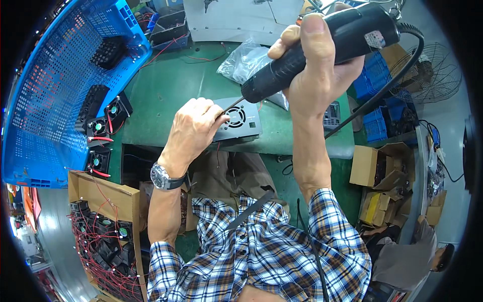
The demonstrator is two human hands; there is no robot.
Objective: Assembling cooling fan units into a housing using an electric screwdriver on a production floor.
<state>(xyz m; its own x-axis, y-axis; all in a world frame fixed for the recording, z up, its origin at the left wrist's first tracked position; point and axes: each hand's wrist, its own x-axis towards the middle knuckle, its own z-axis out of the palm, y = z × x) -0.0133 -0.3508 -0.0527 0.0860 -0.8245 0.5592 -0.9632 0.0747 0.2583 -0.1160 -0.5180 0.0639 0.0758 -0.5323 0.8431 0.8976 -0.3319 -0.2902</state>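
Note:
My right hand is wrapped round a black electric screwdriver, thumb on top of its body. The screwdriver is tilted, its thin bit pointing down and left toward my left hand. Beneath lies a grey metal case with a round slotted fan vent. My left hand is at the case's left side, fingers curled and thumb near the bit's tip. It hides the tip and whatever its fingers pinch.
The case lies on a green worktable, near a clear plastic bag. A blue perforated basket and small black fans stand left. A carton of wired fans sits below. The screwdriver's black cord hangs right; a person is at lower right.

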